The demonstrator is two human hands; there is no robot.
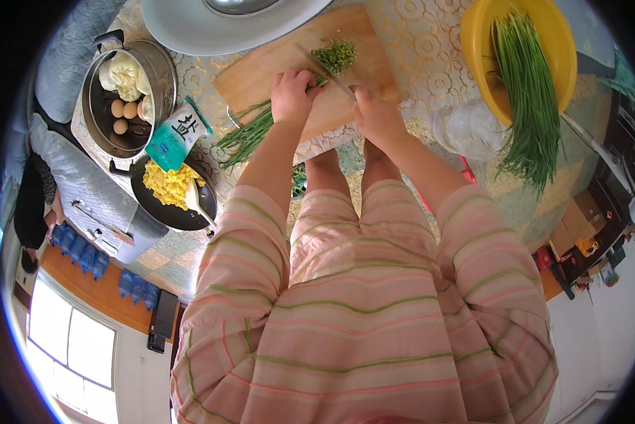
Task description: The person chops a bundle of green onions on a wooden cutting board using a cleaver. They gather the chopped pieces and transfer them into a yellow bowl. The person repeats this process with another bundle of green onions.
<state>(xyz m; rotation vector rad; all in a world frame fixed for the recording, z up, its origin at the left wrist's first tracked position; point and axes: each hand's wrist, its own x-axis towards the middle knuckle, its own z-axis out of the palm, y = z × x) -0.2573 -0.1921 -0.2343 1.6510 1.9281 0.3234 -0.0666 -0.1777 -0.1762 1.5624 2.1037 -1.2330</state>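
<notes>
My left hand [294,97] presses a bundle of Chinese chives [256,135] onto a wooden cutting board [373,50], its fingertips close to the cut end. The long ends of the bundle trail off the board's near left edge. My right hand [377,117] grips the handle of a kitchen knife, whose blade [325,69] stands on the board just right of the bundle. A small pile of chopped chives [336,55] lies beyond the blade. More long chives [529,100] hang over the rim of a yellow plastic basin [474,69] at the right.
At the left are a steel pot [165,79] with eggs and pale buns, a green-and-white salt packet [177,135], and a black pan [164,214] with scrambled egg and a white spatula. A large pale basin [174,26] borders the board. Another person [31,201] is far left.
</notes>
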